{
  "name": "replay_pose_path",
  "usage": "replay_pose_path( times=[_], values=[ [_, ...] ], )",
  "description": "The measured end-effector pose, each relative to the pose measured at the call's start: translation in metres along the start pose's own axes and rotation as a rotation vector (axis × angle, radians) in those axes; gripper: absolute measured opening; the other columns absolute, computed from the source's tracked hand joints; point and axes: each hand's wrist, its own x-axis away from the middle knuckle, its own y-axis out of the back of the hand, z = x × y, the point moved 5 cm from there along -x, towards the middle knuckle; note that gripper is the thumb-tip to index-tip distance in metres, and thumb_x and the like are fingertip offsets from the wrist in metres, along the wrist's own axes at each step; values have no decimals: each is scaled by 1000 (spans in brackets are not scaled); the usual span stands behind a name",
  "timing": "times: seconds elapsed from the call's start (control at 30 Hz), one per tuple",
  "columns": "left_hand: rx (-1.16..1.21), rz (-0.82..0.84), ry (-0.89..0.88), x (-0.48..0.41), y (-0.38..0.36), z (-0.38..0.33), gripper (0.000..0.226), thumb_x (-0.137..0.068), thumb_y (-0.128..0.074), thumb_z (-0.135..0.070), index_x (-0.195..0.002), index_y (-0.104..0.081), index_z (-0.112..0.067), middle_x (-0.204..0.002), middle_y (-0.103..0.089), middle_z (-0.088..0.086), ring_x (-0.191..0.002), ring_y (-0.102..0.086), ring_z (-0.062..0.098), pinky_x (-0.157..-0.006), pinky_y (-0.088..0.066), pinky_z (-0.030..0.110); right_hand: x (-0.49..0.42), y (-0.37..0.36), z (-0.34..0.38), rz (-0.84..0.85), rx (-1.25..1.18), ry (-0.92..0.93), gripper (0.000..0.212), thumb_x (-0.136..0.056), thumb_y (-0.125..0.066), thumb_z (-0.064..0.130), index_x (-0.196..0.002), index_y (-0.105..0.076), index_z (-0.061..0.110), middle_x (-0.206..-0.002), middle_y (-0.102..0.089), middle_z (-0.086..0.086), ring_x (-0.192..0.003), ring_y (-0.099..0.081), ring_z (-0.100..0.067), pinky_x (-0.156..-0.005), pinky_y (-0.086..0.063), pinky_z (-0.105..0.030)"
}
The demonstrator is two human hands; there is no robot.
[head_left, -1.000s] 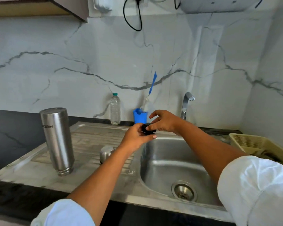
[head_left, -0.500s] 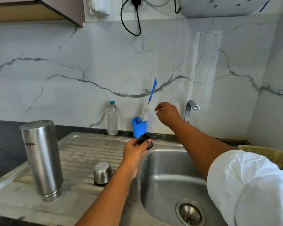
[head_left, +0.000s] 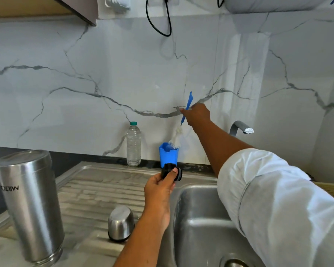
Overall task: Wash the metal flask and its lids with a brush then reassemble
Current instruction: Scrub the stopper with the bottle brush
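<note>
The steel flask stands upside down on the drainboard at the left. Its domed steel cap sits mouth down on the drainboard near the basin. My left hand holds the black inner lid above the basin's left rim. My right hand grips the blue handle of the bottle brush, whose white bristles are lifted partly out of the blue cup by the wall.
A clear water bottle stands by the wall left of the blue cup. The tap is behind my right arm. The sink basin lies below, its drain at the bottom edge. A beige basket shows at far right.
My right hand left the black lid, rose to the brush handle and took hold of it, lifting the brush in its cup. My left hand kept the lid. The camera moved closer.
</note>
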Motion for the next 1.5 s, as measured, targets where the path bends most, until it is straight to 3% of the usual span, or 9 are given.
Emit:
replay_pose_path(
  times=[0.1,0.23,0.33,0.57,0.8,1.0,1.27,1.4,1.5],
  values=[
    [39,5,-3,-3,1,-1,36,-83,-81,-14,-115,-69,-5,-100,-80,8,-103,-75,19,-116,-44,45,-11,-6,4,-4,-26,13,41,-93,-71,45,-113,-63,9,-103,-72,-11,-90,-73,-27,-85,-61,-42],
    [65,7,2,-2,-1,-1,35,-83,-81,-11,-115,-69,-3,-100,-80,10,-101,-76,19,-113,-48,43,-12,-11,11,-12,24,31,28,-98,-68,28,-117,-67,7,-106,-72,-10,-90,-72,-25,-76,-58,-32],
    [72,14,4,0,-2,-3,33,-84,-80,-9,-114,-69,-2,-100,-80,11,-101,-76,21,-110,-50,43,-9,-10,19,-52,112,81,25,-99,-63,24,-119,-65,9,-106,-71,-8,-83,-66,-21,-64,-46,-29],
    [39,16,6,4,-2,-6,30,-86,-80,-11,-113,-69,-4,-101,-80,11,-101,-76,20,-106,-53,40,-6,9,45,-188,171,304,19,-101,-56,25,-110,-62,10,-98,-68,-4,-84,-59,-19,-69,-41,-31],
    [22,15,34,5,-2,-1,36,-85,-81,-13,-117,-68,-5,-103,-79,11,-104,-75,23,-94,-55,32,2,16,54,-214,172,409,17,-99,-61,25,-106,-64,10,-96,-71,-5,-85,-67,-22,-74,-54,-35],
    [17,2,44,6,-2,-3,29,-87,-79,-12,-113,-69,-6,-101,-80,10,-103,-76,21,-86,-52,28,13,22,58,-273,172,444,18,-100,-61,27,-107,-65,10,-96,-71,-5,-84,-67,-24,-73,-54,-36],
    [16,33,51,5,-2,-2,35,-87,-79,-15,-120,-69,-5,-104,-80,10,-104,-75,20,-97,-52,30,22,35,64,-310,129,451,17,-99,-61,24,-107,-65,10,-94,-71,-4,-81,-67,-22,-74,-57,-37],
    [5,22,54,4,-1,-1,34,-87,-79,-16,-118,-70,-6,-103,-80,10,-106,-75,22,-96,-52,31,25,39,69,-294,177,473,17,-98,-63,23,-107,-65,8,-95,-71,-6,-82,-68,-23,-75,-58,-37],
    [0,10,63,4,-1,0,34,-86,-80,-17,-117,-69,-7,-104,-79,11,-107,-74,23,-86,-51,29,29,39,69,-283,174,472,18,-99,-62,24,-108,-65,8,-95,-71,-5,-80,-67,-22,-72,-56,-34]
  ],
)
